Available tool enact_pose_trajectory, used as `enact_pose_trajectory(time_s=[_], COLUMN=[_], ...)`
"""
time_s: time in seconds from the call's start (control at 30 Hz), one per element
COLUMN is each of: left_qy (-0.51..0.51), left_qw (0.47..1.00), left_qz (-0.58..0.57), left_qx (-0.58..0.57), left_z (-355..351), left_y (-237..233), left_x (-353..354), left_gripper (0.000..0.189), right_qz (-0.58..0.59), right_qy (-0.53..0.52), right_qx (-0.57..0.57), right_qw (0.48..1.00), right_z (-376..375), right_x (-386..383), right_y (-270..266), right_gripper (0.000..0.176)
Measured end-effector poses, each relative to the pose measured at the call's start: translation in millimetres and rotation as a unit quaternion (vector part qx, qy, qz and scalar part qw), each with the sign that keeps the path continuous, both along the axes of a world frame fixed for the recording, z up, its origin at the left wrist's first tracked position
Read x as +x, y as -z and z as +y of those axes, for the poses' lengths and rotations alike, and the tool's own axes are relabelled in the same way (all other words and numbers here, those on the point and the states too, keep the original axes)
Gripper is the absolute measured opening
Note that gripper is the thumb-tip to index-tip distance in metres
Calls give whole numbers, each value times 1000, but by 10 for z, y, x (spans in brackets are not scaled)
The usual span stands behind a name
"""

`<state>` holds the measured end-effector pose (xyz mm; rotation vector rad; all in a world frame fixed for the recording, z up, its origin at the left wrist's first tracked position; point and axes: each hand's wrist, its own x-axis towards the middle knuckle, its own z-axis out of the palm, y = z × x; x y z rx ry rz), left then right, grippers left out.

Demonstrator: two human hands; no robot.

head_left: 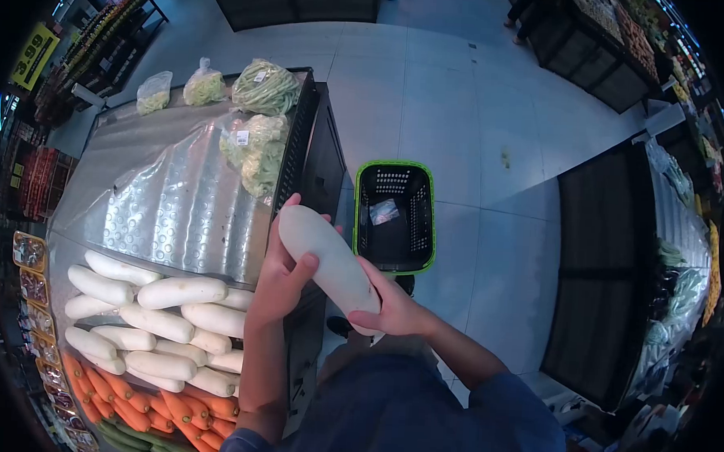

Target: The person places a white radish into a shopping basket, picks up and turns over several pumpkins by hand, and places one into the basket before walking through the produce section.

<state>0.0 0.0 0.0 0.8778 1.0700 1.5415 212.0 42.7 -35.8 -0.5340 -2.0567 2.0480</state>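
Note:
A long white radish [326,257] is held in both my hands in front of my chest. My left hand [279,275] wraps its upper end from the left side. Under its lower end sits my right hand [391,308], fingers curled round it. The radish hangs over the edge of a metal produce stand [177,194], just left of a green and black shopping basket [395,215] on the floor. Inside the basket lies one small clear bag.
Several white radishes [152,322] are piled on the stand, with carrots [152,411] below them and bagged greens [258,116] at its far end. Dark display units stand to the right and ahead. Grey tiled floor [464,109] lies beyond the basket.

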Motion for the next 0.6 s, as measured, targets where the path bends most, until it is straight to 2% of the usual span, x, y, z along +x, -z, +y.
enact_pose_trajectory(time_s=[0.07,0.1,0.17,0.2,0.27,0.4,0.53,0.6], left_qy=[62,99,119,113,138,165,162,193], left_qw=[997,987,976,978,950,917,907,898], left_qz=[-36,-62,-57,-56,-152,-210,-214,-206], left_qx=[-10,-108,-172,-166,-234,-298,-324,-338], left_z=[366,717,1437,1823,2271,2854,3127,3209], left_y=[220,510,1158,1387,1900,3160,4369,4947], left_x=[5,465,734,854,1068,1334,1480,1497], left_gripper=[90,76,59,59,48,47,48,49], right_qz=[29,23,-33,-46,-76,-117,-140,-152], right_qy=[142,150,225,246,265,307,324,323], right_qx=[30,-58,-35,-12,-39,-72,-120,-138], right_qw=[989,987,973,968,960,942,928,924], right_z=[102,214,806,1122,1431,1862,2101,2193], right_x=[26,499,735,821,1032,1300,1398,1399], right_y=[279,490,938,1154,1815,2853,3907,4359], right_gripper=[92,92,87,82,81,79,77,76])
